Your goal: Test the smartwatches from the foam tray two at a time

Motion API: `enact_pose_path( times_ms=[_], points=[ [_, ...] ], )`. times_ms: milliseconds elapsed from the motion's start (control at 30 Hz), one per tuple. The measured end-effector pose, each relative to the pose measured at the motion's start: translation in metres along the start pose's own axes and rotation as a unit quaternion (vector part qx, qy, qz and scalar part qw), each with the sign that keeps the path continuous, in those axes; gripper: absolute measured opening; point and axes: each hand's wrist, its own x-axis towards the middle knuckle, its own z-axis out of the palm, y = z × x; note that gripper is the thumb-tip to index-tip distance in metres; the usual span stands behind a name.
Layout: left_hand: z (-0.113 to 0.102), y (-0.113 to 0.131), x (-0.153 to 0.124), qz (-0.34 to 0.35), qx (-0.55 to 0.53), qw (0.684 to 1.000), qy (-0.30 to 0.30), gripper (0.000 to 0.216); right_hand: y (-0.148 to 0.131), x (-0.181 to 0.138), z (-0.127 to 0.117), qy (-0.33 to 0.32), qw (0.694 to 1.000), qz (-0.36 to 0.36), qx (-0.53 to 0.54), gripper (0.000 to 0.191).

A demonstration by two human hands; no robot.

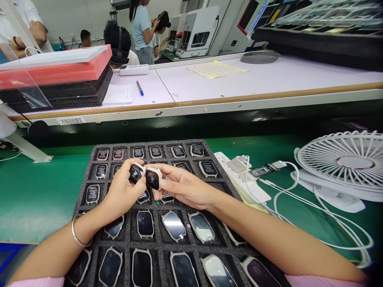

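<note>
My left hand (pixel 125 187) grips one smartwatch body (pixel 136 173), its lit dark screen turned up toward me. Close beside it, a second smartwatch body (pixel 153 179) is held between the thumb and fingers of my right hand (pixel 182 185). Both watches have pale metal cases, show a small bluish picture and carry no straps. Beneath my hands lies a black foam tray (pixel 127 239) with rows of compartments. Watch bodies fill many of these; the far ones show lit text, the near ones have dark or reflecting screens. My hands and forearms hide some compartments.
At right stand a white fan (pixel 338 163), a power strip (pixel 239 175) and loose white cables (pixel 287 191). A raised shelf (pixel 209 91) crosses behind, holding a foam stack (pixel 54 75), a pen (pixel 139 88) and a yellow sheet (pixel 217 69). Several people are beyond it.
</note>
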Motion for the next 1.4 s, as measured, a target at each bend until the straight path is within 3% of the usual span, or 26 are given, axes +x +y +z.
enact_pose_path(
  times_ms=[1400],
  points=[
    [-0.0004, -0.0051, 0.0002, 0.014, -0.023, 1.0, -0.01, 0.036, -0.0018, -0.0009, 0.0011, -0.002, 1.0, -0.016, -0.002, 0.055]
  ],
)
